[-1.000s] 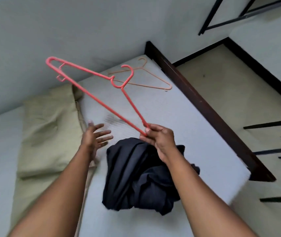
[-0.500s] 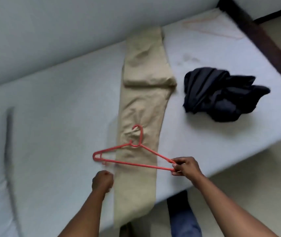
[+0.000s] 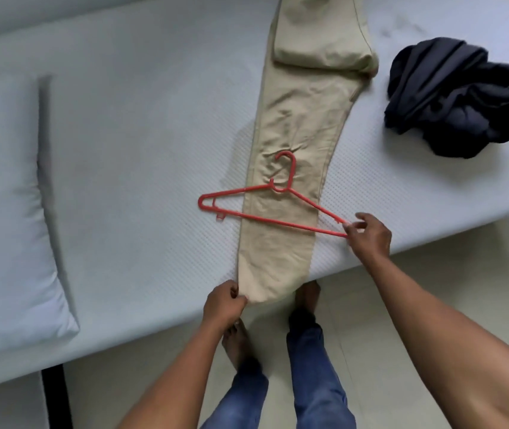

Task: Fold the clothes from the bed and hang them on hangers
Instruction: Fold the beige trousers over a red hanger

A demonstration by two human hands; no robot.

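The bed [image 3: 123,144] fills my view, with a pillow [image 3: 5,212] at nine o'clock. The beige trousers [image 3: 296,128] lie flat down the middle, running from twelve o'clock to the near edge at six, their far end folded back on itself. A dark garment [image 3: 463,97] sits crumpled at two o'clock, apart from them. The red hanger [image 3: 279,189] lies across the trouser legs, hook pointing to twelve. My left hand [image 3: 223,305] pinches the trouser hem at the bed's edge. My right hand [image 3: 369,235] pinches the hanger's tip at three o'clock. I judge the trousers soft, limp and light: they will sag, so I should take the hem wide and feed it over the bar. The hanger looks thin, stiff and light.
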